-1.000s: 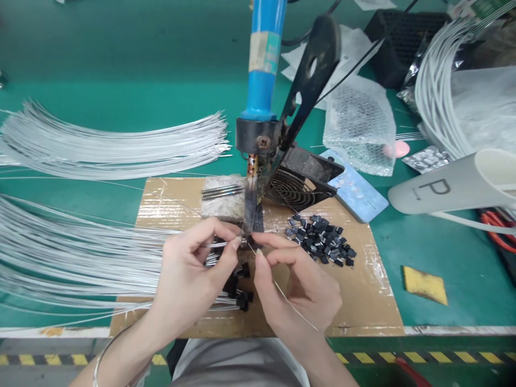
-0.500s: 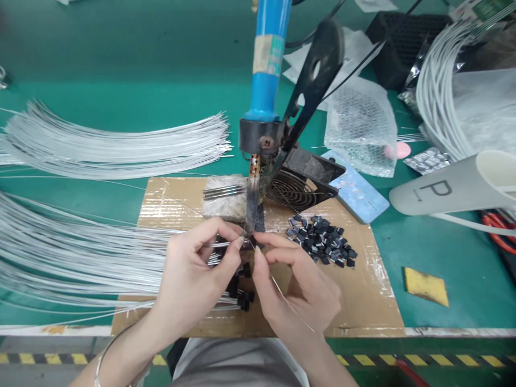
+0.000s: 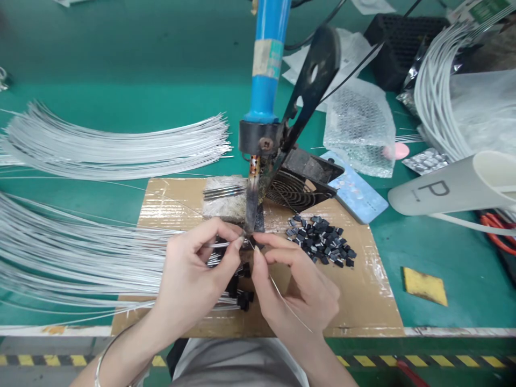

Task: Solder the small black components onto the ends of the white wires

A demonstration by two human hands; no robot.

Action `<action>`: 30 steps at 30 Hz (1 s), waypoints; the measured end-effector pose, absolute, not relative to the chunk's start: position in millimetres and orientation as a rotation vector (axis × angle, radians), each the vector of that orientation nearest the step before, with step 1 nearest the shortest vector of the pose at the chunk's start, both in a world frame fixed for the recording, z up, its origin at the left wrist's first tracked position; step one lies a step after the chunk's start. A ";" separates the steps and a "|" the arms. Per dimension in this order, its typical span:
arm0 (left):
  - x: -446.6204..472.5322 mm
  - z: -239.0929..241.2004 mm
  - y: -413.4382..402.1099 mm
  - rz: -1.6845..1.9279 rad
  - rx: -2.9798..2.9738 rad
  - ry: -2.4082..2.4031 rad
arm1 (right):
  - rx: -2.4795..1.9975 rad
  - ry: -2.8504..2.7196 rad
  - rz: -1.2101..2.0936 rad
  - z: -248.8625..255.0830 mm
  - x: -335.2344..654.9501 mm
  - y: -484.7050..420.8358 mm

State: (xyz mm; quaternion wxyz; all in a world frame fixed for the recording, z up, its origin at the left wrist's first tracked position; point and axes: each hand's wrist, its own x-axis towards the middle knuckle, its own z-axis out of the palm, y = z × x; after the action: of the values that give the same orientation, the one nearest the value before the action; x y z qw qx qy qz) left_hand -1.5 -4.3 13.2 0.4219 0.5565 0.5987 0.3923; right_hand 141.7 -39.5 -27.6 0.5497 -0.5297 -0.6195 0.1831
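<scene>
Just under the tip of a blue-handled soldering iron (image 3: pixel 252 199), fixed upright in a black bracket, both hands meet. My left hand (image 3: pixel 201 266) is closed, pinching a white cable (image 3: pixel 220 245) whose end lies near the iron's tip. Between thumb and forefinger my right hand (image 3: pixel 296 285) holds a thin solder wire (image 3: pixel 291 310), which trails down across the palm. Its upper end reaches the spot below the tip; the fingertips hide the exact contact. Beneath the hands lie cables with black connectors (image 3: pixel 244 299) on their ends.
A pile of small black parts (image 3: pixel 321 240) lies on the cardboard (image 3: pixel 363 301) to the right. White cable bundles (image 3: pixel 121 148) spread over the left side. Behind the iron stand a black fan (image 3: pixel 296 188) and a blue box (image 3: pixel 358 193). A yellow sponge (image 3: pixel 425 286) and a grey cup (image 3: pixel 447 185) are farther right.
Hardly anything differs. The hands hold nearly the same pose under the iron, and the view has shifted very slightly.
</scene>
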 end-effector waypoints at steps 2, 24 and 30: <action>-1.0 13.2 -3.6 0.981 1.393 1.501 | -1.257 -1.466 0.434 -28.5 141.7 -39.3; 0.5 13.8 -3.6 0.964 1.406 1.529 | -1.238 -1.464 0.405 -27.6 141.6 -38.8; -1.4 11.9 -4.7 0.938 1.398 1.551 | -1.245 -1.465 0.400 -28.5 141.8 -38.2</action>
State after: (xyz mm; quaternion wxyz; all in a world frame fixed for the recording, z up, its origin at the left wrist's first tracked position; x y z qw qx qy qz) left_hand -1.4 -4.7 11.9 0.4134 0.5560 0.6170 0.3732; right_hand 141.8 -38.2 -28.5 0.5555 -0.5272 -0.6203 0.1693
